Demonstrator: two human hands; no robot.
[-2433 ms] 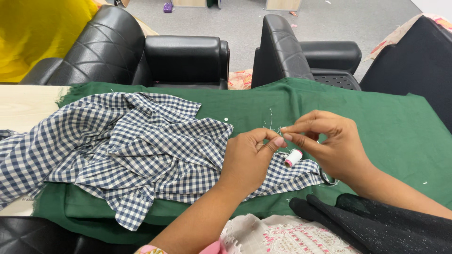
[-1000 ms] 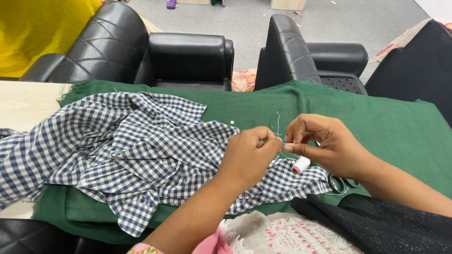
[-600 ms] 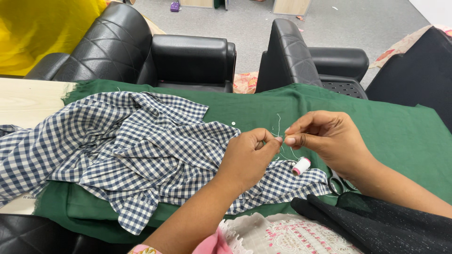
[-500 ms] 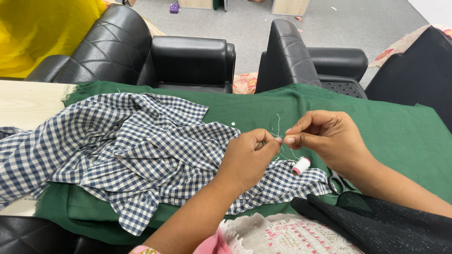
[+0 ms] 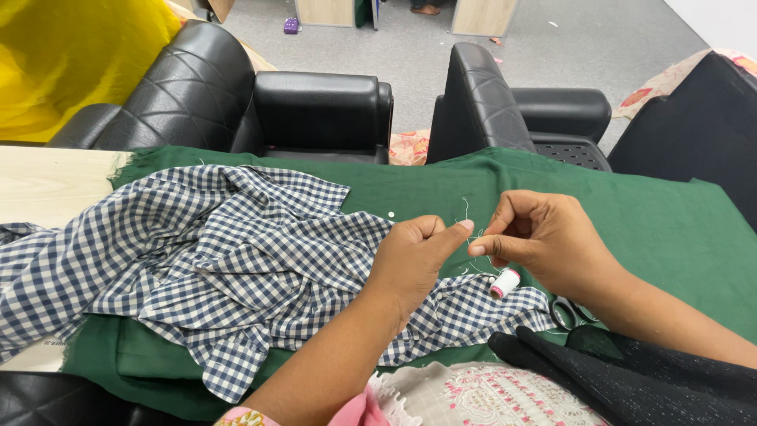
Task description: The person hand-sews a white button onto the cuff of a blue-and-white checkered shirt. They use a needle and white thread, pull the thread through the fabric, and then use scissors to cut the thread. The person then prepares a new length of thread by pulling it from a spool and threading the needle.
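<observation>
We pinch a fine white thread (image 5: pixel 467 211) between both hands, left hand (image 5: pixel 415 256) and right hand (image 5: pixel 544 237), above the checked shirt (image 5: pixel 221 260).

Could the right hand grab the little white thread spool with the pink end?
Probably yes. The small white thread spool with a pink end lies uncovered on the green cloth, just under the right hand. But that hand's fingertips are pinching thin white thread with the left hand.

Lighting: bright, even, diffuse, from overhead. Shadows: soft, faint. Glare: sheen on black armchairs (image 5: pixel 315 102). Focus: sharp centre; fine thread barely resolved. Distortion: wide-angle bending at frame edges.
</observation>
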